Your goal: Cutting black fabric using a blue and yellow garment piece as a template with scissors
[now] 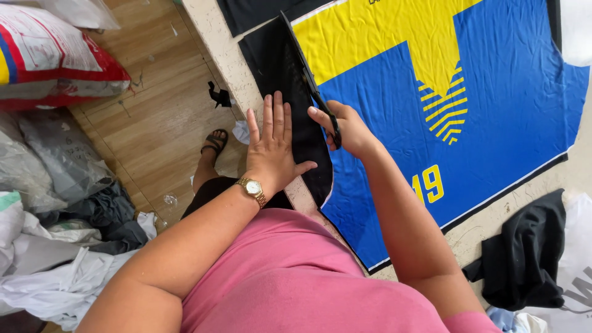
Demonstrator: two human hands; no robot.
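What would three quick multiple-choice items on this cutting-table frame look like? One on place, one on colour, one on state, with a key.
1. Where does the left hand rest?
A. flat on the black fabric
B. on the floor
C. on the grey bags

2. What colours make up the printed panel on the table?
A. red and white
B. blue and yellow
C. green and black

3. What is the right hand doing?
A. lying open and empty
B. gripping black scissors
C. holding a pen

Key: 1 A, the palm lies spread on the dark cloth at the table edge. 2 B, a yellow shape sits on a blue field. 3 B, the fingers are closed round the scissor handles, blades pointing away along the fabric edge.
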